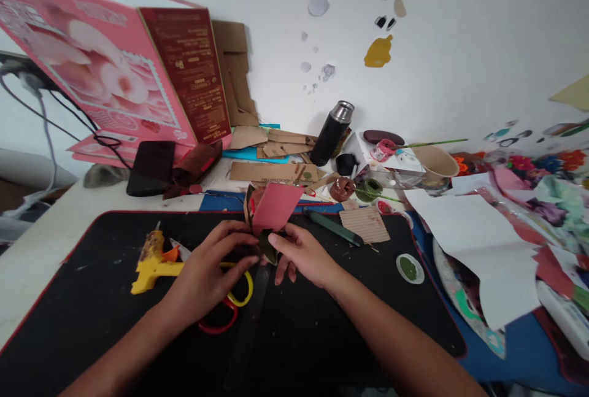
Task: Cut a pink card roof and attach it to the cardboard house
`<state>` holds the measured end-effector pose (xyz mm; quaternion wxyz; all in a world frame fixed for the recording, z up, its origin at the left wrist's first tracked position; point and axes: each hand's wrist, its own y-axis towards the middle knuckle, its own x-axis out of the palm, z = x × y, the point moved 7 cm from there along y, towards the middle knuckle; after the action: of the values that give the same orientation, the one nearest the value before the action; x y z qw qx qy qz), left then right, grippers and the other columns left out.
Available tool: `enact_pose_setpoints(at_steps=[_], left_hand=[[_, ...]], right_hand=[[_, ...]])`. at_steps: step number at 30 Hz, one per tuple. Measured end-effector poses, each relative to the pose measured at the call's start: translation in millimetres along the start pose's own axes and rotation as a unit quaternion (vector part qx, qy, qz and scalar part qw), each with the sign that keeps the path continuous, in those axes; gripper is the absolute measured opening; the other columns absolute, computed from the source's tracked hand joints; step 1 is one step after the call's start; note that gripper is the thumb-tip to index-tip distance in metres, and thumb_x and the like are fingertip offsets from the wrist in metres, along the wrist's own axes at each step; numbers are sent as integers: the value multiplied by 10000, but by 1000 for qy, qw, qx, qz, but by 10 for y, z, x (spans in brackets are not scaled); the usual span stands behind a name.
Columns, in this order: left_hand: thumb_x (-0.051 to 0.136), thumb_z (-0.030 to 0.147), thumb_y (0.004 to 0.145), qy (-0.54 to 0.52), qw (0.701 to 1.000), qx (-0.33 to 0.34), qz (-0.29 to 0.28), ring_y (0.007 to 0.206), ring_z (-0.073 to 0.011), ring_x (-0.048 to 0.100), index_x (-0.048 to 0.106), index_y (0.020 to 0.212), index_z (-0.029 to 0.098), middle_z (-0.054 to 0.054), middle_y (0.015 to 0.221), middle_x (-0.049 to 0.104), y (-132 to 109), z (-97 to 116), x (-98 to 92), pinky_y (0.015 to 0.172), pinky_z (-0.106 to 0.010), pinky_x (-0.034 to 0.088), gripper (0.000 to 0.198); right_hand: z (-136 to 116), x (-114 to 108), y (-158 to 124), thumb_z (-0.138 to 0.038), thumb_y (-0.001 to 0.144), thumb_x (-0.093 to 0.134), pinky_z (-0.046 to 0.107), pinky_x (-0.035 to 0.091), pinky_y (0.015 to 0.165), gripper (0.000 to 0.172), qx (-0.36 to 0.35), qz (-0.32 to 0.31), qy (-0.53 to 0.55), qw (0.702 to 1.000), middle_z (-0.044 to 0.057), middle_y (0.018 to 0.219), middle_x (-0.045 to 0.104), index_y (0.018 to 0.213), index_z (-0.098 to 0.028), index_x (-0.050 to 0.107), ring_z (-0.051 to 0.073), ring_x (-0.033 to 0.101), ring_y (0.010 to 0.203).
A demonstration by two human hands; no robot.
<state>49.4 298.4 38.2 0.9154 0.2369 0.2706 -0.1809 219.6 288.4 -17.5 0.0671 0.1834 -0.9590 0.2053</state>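
Over the black mat (350,335), both hands meet at a small paper craft piece (278,205) with an upright pink panel and a dark green, folded lower part. My right hand (309,254) pinches the green part between thumb and fingers. From the other side, my left hand (216,259) curls its fingers and thumb against the same part; its exact contact is partly hidden. Beneath the left hand lie scissors (249,291) with yellow and red handles, partly covered. A yellow glue gun (150,265) rests left of that hand.
Behind the hands are a green marker-like tool (334,227), corrugated cardboard (365,226), paint jars (342,189) and a leaning black flask (332,133). A phone (151,168) and large pink box (105,72) stand left. Green paint in a lid (409,269) and white paper (478,250) lie right.
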Motion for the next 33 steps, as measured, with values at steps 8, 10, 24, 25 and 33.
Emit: enact_pose_setpoints(at_steps=[8,10,24,25,33], left_hand=[[709,523,910,-152,959,-239,20,1008,-293,756,548,1223,220,-103,1129,750,21,-334,157,837,-464,641,464],[727,528,878,-196,945,-259,18,972,-290,762,527,1227,214,-111,1140,745,39,-337,214,806,-466,654,510],[769,430,766,-303,898,-313,59,845,-225,732,525,1174,210,-77,1159,701,162,-289,319,715,-382,635,524],[768,422,761,-304,897,-315,59,848,-227,730,528,1169,212,-73,1146,704,164,-288,320,723,-383,633,518],[771,379,744,-338,878,-330,78,909,-242,703,545,1192,223,-39,1059,707,132,-288,333,749,-369,612,525]], right_hand=[[23,-35,50,-605,881,773,185,401,335,561,-6,46,21,999,9,878,701,1221,-205,575,117,675,467],[34,-40,57,-602,885,766,191,391,332,558,-5,54,21,998,4,859,694,1220,-203,566,120,672,464],[40,-53,62,-606,872,760,206,393,335,548,-18,59,45,997,-3,867,693,1196,-211,563,124,671,456],[40,-52,61,-602,870,762,207,395,336,548,-17,56,47,997,-4,866,693,1199,-211,563,125,672,456],[38,-58,41,-548,879,755,207,413,350,491,-14,52,63,997,-34,802,661,1190,-219,564,127,670,454]])
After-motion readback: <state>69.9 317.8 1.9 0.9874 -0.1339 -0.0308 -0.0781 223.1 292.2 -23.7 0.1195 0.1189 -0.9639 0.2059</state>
